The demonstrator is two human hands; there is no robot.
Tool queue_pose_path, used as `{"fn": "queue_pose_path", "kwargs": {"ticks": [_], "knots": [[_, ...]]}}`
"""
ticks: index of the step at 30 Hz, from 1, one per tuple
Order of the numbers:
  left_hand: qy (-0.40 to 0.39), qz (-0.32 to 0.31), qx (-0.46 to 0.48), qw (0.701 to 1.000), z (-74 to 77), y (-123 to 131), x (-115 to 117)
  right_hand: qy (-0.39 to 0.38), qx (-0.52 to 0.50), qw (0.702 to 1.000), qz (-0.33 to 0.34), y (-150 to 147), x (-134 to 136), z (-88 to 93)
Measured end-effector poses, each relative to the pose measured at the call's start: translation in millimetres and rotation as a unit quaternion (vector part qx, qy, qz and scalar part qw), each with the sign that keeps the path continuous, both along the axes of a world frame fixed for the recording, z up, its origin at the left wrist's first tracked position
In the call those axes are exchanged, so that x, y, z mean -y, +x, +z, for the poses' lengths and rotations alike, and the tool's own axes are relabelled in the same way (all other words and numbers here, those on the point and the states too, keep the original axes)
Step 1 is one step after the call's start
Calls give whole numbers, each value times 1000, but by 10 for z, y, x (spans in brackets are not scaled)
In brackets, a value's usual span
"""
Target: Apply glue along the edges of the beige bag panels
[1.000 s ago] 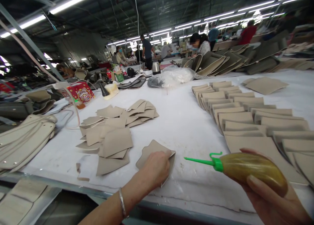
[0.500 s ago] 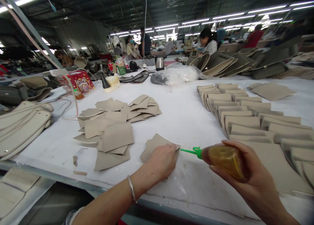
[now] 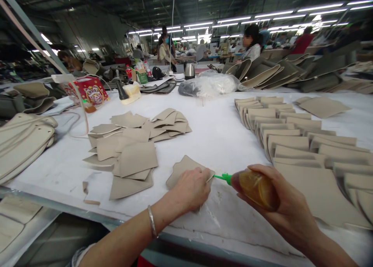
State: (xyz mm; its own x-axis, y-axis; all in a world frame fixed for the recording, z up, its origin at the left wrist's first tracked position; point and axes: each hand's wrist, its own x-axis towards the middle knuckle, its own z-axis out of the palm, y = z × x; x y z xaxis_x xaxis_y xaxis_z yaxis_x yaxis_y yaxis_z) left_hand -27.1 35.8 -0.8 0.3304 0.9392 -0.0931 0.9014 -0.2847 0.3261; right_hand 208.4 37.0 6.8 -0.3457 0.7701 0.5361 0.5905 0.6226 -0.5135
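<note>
Near the front edge of the table, my left hand grips a beige leather-like piece by its right side, fingers bent over it. My right hand is wrapped round a squeeze bottle of amber liquid, tilted almost flat. Its thin green nozzle points left, with the tip at the right corner of the piece, by my left fingertips. Whether liquid is coming out is too small to tell. Left of my left hand lies a loose pile of similar beige pieces.
Overlapping rows of curved beige pieces fill the right side. Toward the back are a plastic bag, a metal kettle, a yellowish block and a red box. Larger panels are stacked at left. Other people work farther off.
My right hand has moved left with the bottle, bringing the nozzle tip to the piece's corner. My left hand keeps its grip on the piece. The view has shifted slightly.
</note>
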Motion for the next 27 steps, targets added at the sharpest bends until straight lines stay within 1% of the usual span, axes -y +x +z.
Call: {"fn": "queue_pose_path", "kwargs": {"ticks": [3, 7, 13, 18, 24, 27], "knots": [[-6, -8, 17, 1000, 19, -22, -10, 3, -5, 1000, -17, 2, -10, 1], [-19, -3, 30, 999, 30, -24, -29, 17, -17, 999, -26, 17, -16, -47], [-26, 2, 39, 999, 47, -10, -32, -15, -25, 999, -29, 63, 14, -90], [-26, 1, 43, 999, 37, -25, -34, -2, -22, 998, -55, 81, 1, -113], [-26, 1, 38, 999, 34, -29, -29, -34, -41, 998, -36, 99, 4, -142], [-33, 5, 35, 999, 56, -28, -21, -21, -39, 998, -42, 109, -10, -142]]}}
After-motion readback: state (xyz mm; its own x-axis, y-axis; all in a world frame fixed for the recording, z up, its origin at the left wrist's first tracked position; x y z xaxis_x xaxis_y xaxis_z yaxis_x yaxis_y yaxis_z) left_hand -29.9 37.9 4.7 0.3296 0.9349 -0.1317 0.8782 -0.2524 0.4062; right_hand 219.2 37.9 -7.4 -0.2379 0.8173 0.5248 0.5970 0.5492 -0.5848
